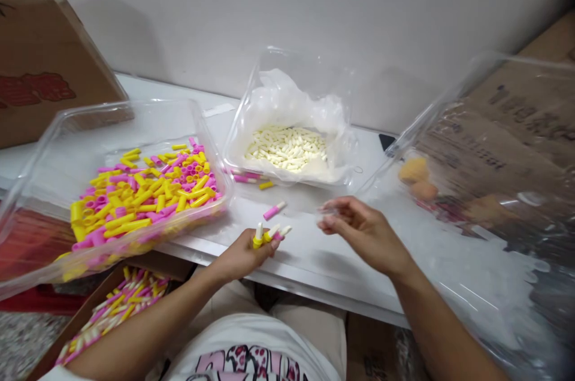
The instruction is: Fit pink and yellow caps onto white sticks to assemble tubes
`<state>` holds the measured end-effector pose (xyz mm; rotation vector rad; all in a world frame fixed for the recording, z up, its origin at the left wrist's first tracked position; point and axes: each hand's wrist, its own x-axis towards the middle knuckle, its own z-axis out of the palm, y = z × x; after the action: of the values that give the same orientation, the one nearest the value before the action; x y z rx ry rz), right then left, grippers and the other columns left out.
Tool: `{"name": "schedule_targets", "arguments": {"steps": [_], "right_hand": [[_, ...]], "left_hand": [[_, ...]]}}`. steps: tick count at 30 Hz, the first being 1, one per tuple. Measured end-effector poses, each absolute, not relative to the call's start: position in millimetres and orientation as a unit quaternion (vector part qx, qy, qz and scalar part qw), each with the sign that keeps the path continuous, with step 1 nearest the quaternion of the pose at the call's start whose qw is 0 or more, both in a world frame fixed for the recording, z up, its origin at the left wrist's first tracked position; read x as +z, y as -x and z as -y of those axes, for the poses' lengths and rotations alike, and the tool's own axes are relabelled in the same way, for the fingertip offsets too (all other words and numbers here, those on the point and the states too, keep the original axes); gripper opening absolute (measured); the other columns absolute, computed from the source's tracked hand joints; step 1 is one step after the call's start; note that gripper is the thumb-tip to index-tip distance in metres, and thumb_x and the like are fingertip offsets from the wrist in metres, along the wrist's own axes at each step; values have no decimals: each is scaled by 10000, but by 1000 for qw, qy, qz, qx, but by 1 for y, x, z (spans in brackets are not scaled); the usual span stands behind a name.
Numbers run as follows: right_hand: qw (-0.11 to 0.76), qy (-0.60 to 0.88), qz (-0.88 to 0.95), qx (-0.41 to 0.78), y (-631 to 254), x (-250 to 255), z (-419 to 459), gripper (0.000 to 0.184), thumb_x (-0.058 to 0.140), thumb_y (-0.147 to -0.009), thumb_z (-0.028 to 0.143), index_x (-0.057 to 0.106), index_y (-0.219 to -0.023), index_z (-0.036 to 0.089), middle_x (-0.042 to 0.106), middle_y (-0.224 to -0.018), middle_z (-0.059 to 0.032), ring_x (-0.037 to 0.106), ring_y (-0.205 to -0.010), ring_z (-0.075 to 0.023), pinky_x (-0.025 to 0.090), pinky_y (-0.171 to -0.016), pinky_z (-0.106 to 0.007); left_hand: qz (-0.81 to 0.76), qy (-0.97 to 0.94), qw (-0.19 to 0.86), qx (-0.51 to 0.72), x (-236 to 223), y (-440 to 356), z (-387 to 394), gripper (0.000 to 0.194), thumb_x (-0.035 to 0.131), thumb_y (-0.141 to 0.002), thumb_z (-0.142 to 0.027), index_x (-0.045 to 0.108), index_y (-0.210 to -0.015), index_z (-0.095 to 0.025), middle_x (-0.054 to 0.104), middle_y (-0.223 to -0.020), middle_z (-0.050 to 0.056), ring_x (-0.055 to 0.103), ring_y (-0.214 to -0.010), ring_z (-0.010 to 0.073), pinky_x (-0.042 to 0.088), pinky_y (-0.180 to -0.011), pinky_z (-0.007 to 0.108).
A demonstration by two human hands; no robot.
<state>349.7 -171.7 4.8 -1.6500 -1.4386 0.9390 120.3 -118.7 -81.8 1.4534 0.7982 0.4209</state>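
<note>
My left hand (245, 254) is closed around several short yellow and pink tubes (268, 235), whose white tips stick out past the fingers. Over the table to its right, my right hand (362, 230) pinches a small clear piece (327, 211), blurred, so its exact shape is hard to make out. One pink tube with a white tip (274, 211) lies on the table between the hands. Yellow and pink tubes fill the bottom of a clear plastic bin (58, 120) at left. A second clear bin (265, 60), lined with white plastic, holds many small cream-white sticks (290, 148).
A large clear bin (483, 60) on the right holds a mass of translucent pieces (489, 267). Below the table's left edge, an open box holds white-tipped tubes (121, 303). A cardboard box (54, 51) stands back left. More tubes (245, 178) lie before the middle bin.
</note>
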Motion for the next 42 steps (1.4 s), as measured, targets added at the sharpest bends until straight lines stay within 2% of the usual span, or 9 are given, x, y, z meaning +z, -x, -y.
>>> {"name": "schedule_targets", "arguments": {"steps": [6, 13, 18, 21, 24, 26, 30, 35, 42], "right_hand": [[346, 586, 600, 420, -321, -12, 173, 252, 580, -824, 399, 558, -947, 180, 650, -779, -19, 645, -718, -147, 527, -683, -294], [267, 526, 771, 240, -319, -8, 177, 183, 439, -922, 319, 546, -971, 177, 614, -745, -19, 577, -635, -107, 443, -608, -222], [199, 519, 827, 90, -309, -15, 182, 305, 325, -940, 347, 510, -781, 166, 541, -685, -46, 483, -577, -136, 351, -537, -255], [190, 607, 721, 275, -302, -19, 183, 422, 238, -946, 454, 416, -666, 194, 445, -566, 8, 400, -495, -110, 319, -500, -241], [167, 643, 566, 488, -298, -26, 183, 493, 141, -922, 569, 330, -634, 215, 292, -479, 60, 277, -410, -87, 271, -426, -225], [174, 644, 581, 467, -298, -31, 184, 501, 151, -911, 592, 352, -653, 212, 323, -503, 52, 305, -432, -93, 282, -443, -229], [204, 623, 715, 244, -298, -38, 189, 473, 230, -907, 568, 411, -680, 195, 480, -642, -19, 416, -574, -127, 332, -558, -259], [95, 646, 664, 364, -309, -28, 190, 512, 153, -943, 502, 411, -623, 195, 531, -596, -19, 469, -562, -131, 332, -546, -242], [-20, 788, 610, 84, -415, 0, 175, 303, 355, -907, 333, 522, -1118, 194, 662, -895, -74, 604, -769, -193, 353, -618, -253]], "left_hand": [[-298, -674, 653, 177, -62, -113, 118, 367, 488, -842, -470, 613, -804, -127, 446, -582, -25, 373, -546, 100, 273, -494, 216], [-242, -725, 630, 139, -49, -107, 111, 360, 476, -851, -455, 590, -753, -128, 330, -555, -51, 291, -519, 84, 226, -478, 219], [-195, -884, 380, 190, -45, -109, 119, 83, 451, -817, -196, 518, -815, -147, 517, -701, 6, 459, -625, 132, 348, -570, 244], [-158, -960, 150, 178, -49, -110, 119, 212, 471, -744, -120, 485, -955, -135, 565, -798, 70, 511, -708, 201, 392, -596, 298], [-137, -980, 52, 132, -55, -112, 115, 219, 448, -756, -100, 449, -970, -146, 571, -812, 86, 522, -712, 224, 419, -601, 324], [-136, -982, 67, 110, -59, -113, 112, 255, 478, -723, -98, 436, -968, -156, 574, -807, 71, 529, -704, 216, 419, -587, 310], [-124, -977, 130, 111, -63, -116, 110, 330, 530, -671, -109, 432, -982, -161, 580, -826, 51, 538, -729, 192, 422, -597, 281], [-108, -981, 121, 109, -82, -133, 114, 323, 533, -715, -126, 451, -1026, -151, 585, -877, 72, 545, -787, 214, 454, -655, 312], [-319, -942, 86, 60, -117, -171, 89, 479, 423, -815, -81, 397, -1285, -167, 552, -1096, 121, 556, -946, 237, 476, -692, 320]]}}
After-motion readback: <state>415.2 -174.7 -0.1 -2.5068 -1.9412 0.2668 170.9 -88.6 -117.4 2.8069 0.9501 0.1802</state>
